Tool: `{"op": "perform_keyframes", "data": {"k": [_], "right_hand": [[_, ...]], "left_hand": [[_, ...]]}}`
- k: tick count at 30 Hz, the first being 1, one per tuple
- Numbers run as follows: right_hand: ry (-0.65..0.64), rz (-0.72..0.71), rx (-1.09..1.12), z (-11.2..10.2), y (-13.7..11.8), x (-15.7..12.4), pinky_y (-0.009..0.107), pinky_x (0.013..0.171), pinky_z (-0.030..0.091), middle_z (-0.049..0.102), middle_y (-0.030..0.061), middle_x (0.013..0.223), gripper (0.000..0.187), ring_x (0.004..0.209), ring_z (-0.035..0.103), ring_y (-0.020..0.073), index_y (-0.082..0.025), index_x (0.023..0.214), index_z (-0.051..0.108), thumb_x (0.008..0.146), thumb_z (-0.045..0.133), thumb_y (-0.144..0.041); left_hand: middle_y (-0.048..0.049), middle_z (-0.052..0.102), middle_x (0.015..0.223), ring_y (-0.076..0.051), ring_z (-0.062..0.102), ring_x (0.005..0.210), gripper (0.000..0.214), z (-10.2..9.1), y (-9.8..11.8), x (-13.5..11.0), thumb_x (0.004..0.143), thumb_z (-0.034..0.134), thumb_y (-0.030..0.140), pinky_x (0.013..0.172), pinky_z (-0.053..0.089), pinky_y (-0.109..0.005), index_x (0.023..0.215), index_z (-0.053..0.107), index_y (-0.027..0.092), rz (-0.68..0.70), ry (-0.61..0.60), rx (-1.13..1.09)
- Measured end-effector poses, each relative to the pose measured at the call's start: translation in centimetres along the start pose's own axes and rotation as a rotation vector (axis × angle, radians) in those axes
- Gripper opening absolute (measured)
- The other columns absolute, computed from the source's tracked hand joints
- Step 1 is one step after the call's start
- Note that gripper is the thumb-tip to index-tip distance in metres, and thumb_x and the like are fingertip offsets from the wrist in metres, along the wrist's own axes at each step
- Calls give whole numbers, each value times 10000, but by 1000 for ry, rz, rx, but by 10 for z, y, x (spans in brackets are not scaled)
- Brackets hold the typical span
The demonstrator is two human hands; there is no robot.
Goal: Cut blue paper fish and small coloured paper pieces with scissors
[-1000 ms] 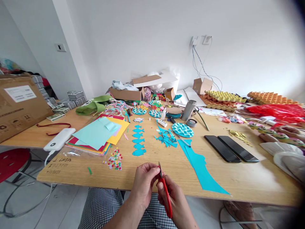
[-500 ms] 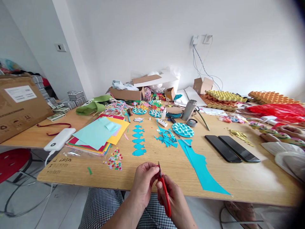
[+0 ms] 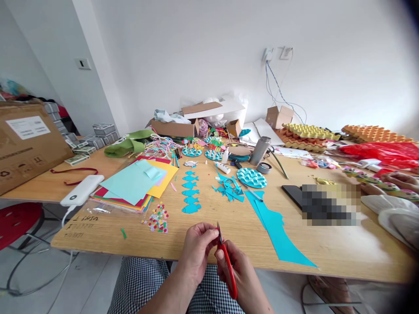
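Red-handled scissors (image 3: 231, 272) are in my right hand (image 3: 240, 266), their narrow blades pointing up and away from me. My left hand (image 3: 198, 246) is closed in a pinch right beside the blades. Whatever sits between its fingertips is too small and hidden to make out. Beyond my hands, several blue paper fish (image 3: 190, 192) lie in a column on the table. Blue paper scraps (image 3: 231, 189) are heaped to their right. A larger curved sheet of blue paper (image 3: 283, 237) reaches toward the table's front edge. Small coloured paper dots (image 3: 159, 219) lie to the left.
Coloured paper sheets (image 3: 122, 183) and a white power bank (image 3: 81, 190) are at left. Behind the scraps stand a metal flask (image 3: 261, 150), a roll of tape (image 3: 263, 168) and a blue wavy oval (image 3: 251, 178). A dark phone (image 3: 291, 194) and another person's hand (image 3: 401, 179) are at right.
The scissors' handles have shifted very slightly right and down. My left hand has hardly moved, and the paper pieces on the table lie as before.
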State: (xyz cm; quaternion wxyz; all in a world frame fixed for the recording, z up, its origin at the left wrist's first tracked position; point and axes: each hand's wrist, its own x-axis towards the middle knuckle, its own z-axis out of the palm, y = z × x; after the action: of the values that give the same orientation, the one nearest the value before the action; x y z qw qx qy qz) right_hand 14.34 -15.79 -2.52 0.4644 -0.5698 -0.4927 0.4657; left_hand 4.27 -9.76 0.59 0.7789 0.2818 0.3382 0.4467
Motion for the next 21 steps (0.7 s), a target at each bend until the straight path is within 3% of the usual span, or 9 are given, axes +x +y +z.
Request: {"op": "perform_keyframes", "data": {"k": [7, 21], "right_hand": [[36, 23, 73, 6, -2, -3, 210, 437, 304, 436, -51, 565, 451, 474, 375, 99, -217, 730, 472, 839, 506, -652], [51, 38, 26, 7, 1, -1, 217, 441, 340, 434, -49, 567, 407, 486, 390, 111, -225, 723, 479, 816, 578, -609]], "left_hand": [[-46, 658, 619, -134, 580, 584, 125, -1, 1, 0, 583, 722, 214, 598, 443, -240, 612, 631, 132, -2, 3, -11], [-40, 650, 595, -130, 559, 569, 140, -1, -1, 1, 585, 721, 230, 597, 436, -243, 605, 623, 132, -1, 15, 31]]}}
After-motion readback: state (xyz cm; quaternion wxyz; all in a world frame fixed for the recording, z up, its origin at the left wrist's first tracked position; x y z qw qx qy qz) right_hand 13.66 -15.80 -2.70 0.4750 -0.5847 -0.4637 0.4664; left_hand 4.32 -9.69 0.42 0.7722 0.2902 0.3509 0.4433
